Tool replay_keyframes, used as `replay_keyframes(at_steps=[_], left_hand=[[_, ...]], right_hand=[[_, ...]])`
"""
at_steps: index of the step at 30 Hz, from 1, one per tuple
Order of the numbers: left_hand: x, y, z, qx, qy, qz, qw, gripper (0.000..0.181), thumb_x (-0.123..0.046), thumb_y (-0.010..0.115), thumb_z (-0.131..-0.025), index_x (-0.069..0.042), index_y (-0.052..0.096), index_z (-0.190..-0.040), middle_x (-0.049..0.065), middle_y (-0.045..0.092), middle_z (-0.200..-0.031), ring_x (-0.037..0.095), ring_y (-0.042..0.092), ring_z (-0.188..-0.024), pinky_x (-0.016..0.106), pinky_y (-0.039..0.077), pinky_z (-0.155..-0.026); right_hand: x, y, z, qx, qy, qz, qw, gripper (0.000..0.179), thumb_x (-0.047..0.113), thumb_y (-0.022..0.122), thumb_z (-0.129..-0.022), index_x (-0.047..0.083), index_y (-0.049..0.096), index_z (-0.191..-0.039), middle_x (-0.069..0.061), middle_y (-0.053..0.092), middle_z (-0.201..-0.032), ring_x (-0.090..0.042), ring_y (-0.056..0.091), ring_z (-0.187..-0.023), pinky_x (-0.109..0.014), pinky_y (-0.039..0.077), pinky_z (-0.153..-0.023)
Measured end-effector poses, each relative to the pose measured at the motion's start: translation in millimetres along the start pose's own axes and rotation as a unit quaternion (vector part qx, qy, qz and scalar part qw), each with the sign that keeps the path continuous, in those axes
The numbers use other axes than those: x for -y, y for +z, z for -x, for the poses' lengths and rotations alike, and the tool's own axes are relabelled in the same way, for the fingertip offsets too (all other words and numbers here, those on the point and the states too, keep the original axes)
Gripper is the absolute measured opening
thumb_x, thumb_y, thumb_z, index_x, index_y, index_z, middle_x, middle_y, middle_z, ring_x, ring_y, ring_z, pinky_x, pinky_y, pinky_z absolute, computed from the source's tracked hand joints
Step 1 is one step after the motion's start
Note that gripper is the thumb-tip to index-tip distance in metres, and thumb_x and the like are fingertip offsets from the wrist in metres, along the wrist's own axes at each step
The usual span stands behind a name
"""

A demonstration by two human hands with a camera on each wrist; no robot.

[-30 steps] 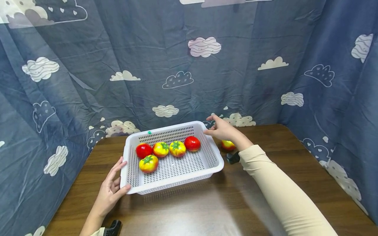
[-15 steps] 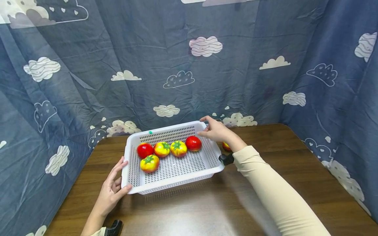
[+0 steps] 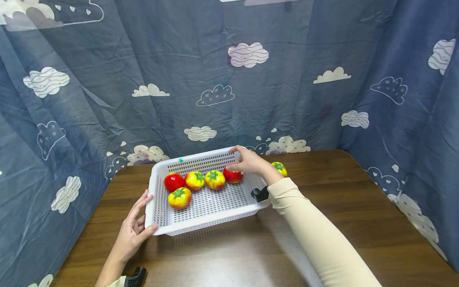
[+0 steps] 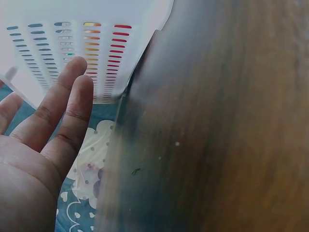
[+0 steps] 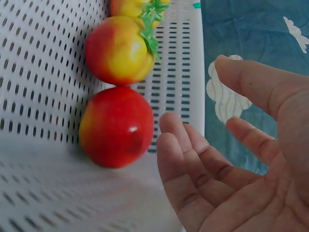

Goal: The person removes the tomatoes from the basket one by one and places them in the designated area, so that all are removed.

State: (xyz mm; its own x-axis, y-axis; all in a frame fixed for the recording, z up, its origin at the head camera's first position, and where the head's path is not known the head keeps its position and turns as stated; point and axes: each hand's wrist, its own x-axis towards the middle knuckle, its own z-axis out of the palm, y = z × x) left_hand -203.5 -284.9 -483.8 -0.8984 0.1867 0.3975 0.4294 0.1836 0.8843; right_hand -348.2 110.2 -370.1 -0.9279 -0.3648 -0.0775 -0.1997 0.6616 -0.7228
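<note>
A white perforated plastic basket [image 3: 208, 225] stands on the wooden table. Several tomatoes lie inside: a red tomato [image 3: 173, 182] at left, yellow-red tomatoes [image 3: 180, 198] with green tops, and another red tomato [image 3: 234, 176] near the right end. My left hand [image 3: 130, 229] rests at the basket's left end, thumb on the front corner of the rim, other fingers extended along the outer wall. Over the right end, my right hand [image 3: 249, 162] hangs with fingers spread, partly covering the red tomato. In the right wrist view, that tomato [image 5: 117, 128] sits beside the fingertips, with nothing in the hand.
One more yellow-red tomato [image 3: 279, 169] lies on the table [image 3: 340, 199] right of the basket, partly hidden by my right forearm. A blue curtain [image 3: 172, 59] with cloud prints hangs behind the table and along both sides.
My right hand has moved left, from the basket's right rim to over the red tomato inside. The tomato outside the basket shows on the arm's far side now. My left hand stays put.
</note>
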Motion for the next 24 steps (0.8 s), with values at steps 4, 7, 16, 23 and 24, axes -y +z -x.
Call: replay_keyframes(at_steps=[4, 7, 16, 23, 24], left_hand=[[-0.7, -1.3, 0.5, -0.003, 0.003, -0.001, 1.0000, 0.078, 0.014, 0.069, -0.089, 0.002, 0.040, -0.161, 0.011, 0.021, -0.179, 0.004, 0.070, -0.120, 0.022, 0.063, -0.088], [-0.3, -1.6, 0.6, 0.000, 0.007, 0.005, 1.0000, 0.078, 0.015, 0.068, -0.089, 0.004, 0.039, -0.161, 0.012, 0.021, -0.179, 0.006, 0.071, -0.120, 0.022, 0.063, -0.088], [-0.1, -2.3, 1.3, 0.004, 0.006, 0.000, 1.0000, 0.078, 0.014, 0.068, -0.090, 0.002, 0.039, -0.162, 0.013, 0.020, -0.180, 0.006, 0.070, -0.122, 0.023, 0.064, -0.088], [0.2, -2.7, 0.6, 0.004, 0.008, -0.010, 0.9999, 0.079, 0.014, 0.070, -0.089, 0.001, 0.040, -0.161, 0.013, 0.021, -0.179, 0.007, 0.070, -0.121, 0.023, 0.063, -0.088], [0.4, -2.8, 0.5, 0.004, 0.009, -0.011, 0.9999, 0.079, 0.014, 0.070, -0.089, 0.001, 0.040, -0.161, 0.012, 0.021, -0.179, 0.007, 0.071, -0.121, 0.023, 0.063, -0.088]], right_hand=[[2.2, 7.9, -6.0, 0.017, -0.007, -0.023, 0.9995, 0.067, 0.021, 0.078, -0.098, 0.005, 0.047, -0.155, -0.008, 0.066, -0.084, -0.035, 0.069, -0.082, -0.031, 0.059, -0.071], [1.5, 13.5, -9.4, 0.032, 0.002, -0.035, 0.9989, 0.068, 0.019, 0.079, -0.098, 0.006, 0.047, -0.157, -0.010, 0.068, -0.092, -0.030, 0.069, -0.078, -0.033, 0.062, -0.072], [1.3, 24.2, -14.4, 0.069, 0.035, -0.031, 0.9965, 0.071, 0.019, 0.080, -0.098, 0.012, 0.046, -0.160, -0.028, 0.057, -0.146, -0.022, 0.069, -0.068, -0.034, 0.065, -0.074], [4.6, 29.8, -13.5, 0.089, 0.055, -0.034, 0.9939, 0.073, 0.023, 0.080, -0.097, 0.016, 0.046, -0.162, -0.025, 0.051, -0.153, -0.020, 0.065, -0.060, -0.034, 0.066, -0.075], [5.3, 30.6, -14.0, 0.091, 0.057, -0.035, 0.9936, 0.073, 0.024, 0.080, -0.098, 0.017, 0.046, -0.162, -0.025, 0.052, -0.153, -0.020, 0.065, -0.060, -0.034, 0.066, -0.075]])
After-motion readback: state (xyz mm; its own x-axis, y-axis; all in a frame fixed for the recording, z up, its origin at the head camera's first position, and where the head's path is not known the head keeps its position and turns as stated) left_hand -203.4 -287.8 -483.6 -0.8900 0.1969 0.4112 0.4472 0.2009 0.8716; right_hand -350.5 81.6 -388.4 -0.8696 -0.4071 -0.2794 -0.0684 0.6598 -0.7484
